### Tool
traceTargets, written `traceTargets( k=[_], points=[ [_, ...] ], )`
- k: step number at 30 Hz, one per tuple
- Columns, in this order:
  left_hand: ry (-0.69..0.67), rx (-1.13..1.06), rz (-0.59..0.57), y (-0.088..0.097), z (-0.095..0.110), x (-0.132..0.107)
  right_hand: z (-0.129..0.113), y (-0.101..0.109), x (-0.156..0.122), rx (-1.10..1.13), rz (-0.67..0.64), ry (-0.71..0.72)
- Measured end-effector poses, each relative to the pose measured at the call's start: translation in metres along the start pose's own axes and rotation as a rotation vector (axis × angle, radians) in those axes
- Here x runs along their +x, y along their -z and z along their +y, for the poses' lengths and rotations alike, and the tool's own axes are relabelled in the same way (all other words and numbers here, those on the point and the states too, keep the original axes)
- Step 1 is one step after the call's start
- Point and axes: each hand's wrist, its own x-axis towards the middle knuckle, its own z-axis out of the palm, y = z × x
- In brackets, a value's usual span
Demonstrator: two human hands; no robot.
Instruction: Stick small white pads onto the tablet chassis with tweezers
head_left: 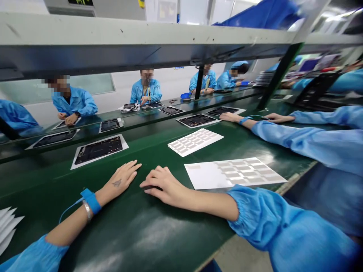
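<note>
My left hand [119,180] lies on the green bench with its fingers stretched out and holds nothing. A blue wrist strap [90,201] with a thin cord is around that wrist. Just to the right, my right hand [164,185] rests with its fingers loosely bent and slightly apart, nothing visible in it. Beyond the left hand lies a dark electronic assembly [99,151] on a white sheet. Right of my right hand is a white label sheet [204,175] with rows of grey stickers, some places bare. A second label sheet [195,141] lies behind it.
Several more dark assemblies, such as one nearby [197,120], lie on white sheets along the line. A co-worker's hand [231,117] touches the bench at right. White papers [8,230] stand at the left edge. A shelf [147,34] spans overhead; people in blue sit opposite.
</note>
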Motion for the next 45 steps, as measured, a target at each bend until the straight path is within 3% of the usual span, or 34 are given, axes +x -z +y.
traceTargets(
  k=[5,8,16,34,40,45],
  points=[
    [0.007,0.014,0.029,-0.006,-0.008,0.0,-0.003,0.003,-0.002,0.177,0.21,0.005],
    [0.008,0.011,0.019,-0.004,-0.005,0.0,-0.002,0.003,-0.001,0.256,0.258,-0.061],
    [0.052,-0.002,-0.008,0.005,0.009,0.003,0.009,-0.008,0.003,0.576,0.103,-0.309],
    [0.047,-0.022,0.004,-0.002,0.004,0.002,0.004,-0.004,0.002,0.539,0.032,-0.279],
    [0.051,-0.009,-0.018,-0.002,0.005,0.002,0.005,-0.008,0.002,0.6,-0.009,-0.359],
    [0.051,-0.012,-0.015,-0.001,0.005,0.002,0.001,-0.006,0.0,0.479,0.029,-0.367]
  ],
)
